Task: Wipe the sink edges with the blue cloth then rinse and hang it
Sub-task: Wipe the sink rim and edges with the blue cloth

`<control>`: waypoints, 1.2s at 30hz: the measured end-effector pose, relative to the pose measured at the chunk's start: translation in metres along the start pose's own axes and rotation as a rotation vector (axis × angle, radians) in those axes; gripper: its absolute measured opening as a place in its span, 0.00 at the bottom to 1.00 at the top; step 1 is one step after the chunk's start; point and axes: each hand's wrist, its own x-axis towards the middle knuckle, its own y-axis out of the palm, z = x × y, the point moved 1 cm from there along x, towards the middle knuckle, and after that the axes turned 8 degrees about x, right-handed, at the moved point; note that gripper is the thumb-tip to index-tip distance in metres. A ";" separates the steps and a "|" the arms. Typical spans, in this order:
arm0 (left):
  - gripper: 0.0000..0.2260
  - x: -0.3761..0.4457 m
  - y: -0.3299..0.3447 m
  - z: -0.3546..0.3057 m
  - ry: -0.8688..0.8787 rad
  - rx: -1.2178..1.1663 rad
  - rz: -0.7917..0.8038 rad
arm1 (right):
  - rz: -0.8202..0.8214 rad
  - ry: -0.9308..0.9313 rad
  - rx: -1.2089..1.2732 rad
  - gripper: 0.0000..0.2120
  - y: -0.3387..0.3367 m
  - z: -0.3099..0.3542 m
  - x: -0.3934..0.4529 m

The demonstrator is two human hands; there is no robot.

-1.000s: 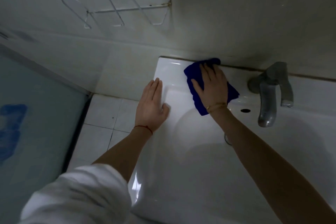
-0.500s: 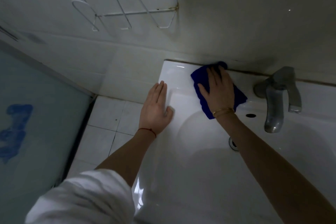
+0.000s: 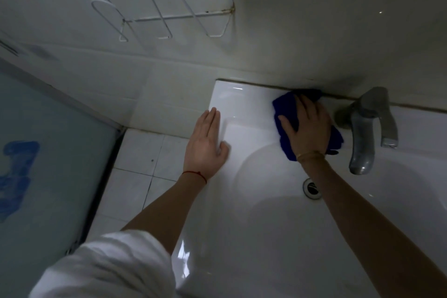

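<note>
The right hand (image 3: 306, 126) presses flat, fingers straight, on the blue cloth (image 3: 285, 113) at the sink (image 3: 242, 104) far rim. The left hand (image 3: 206, 143) rests flat and empty on the left rim. The unwiped far rim runs rightward behind the faucet (image 3: 362, 133).

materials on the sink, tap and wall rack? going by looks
White basin sink: likely glazed ceramic; glossy, with sharp highlights.
Grey single-lever tap: metal, dull satin finish; soft sheen, no mirror reflections.
White looped wall rack: thin wire, apparently painted or coated; brownish rust-like marks at its right end suggest steel underneath.
</note>
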 end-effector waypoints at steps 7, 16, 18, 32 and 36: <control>0.31 -0.002 0.000 0.000 -0.010 0.006 0.008 | 0.258 -0.216 0.027 0.35 0.022 0.077 0.028; 0.32 -0.001 0.000 0.000 -0.002 -0.032 -0.012 | -0.011 0.047 -0.001 0.30 -0.006 -0.011 -0.002; 0.32 -0.001 -0.001 0.000 -0.004 -0.033 -0.004 | -0.002 0.007 -0.010 0.30 0.001 0.013 0.008; 0.32 0.000 0.000 0.001 -0.004 -0.033 -0.006 | 0.031 0.014 0.006 0.32 -0.003 -0.002 0.003; 0.31 0.000 0.000 -0.001 -0.008 -0.019 0.002 | 0.125 -0.065 0.021 0.32 0.016 0.056 0.022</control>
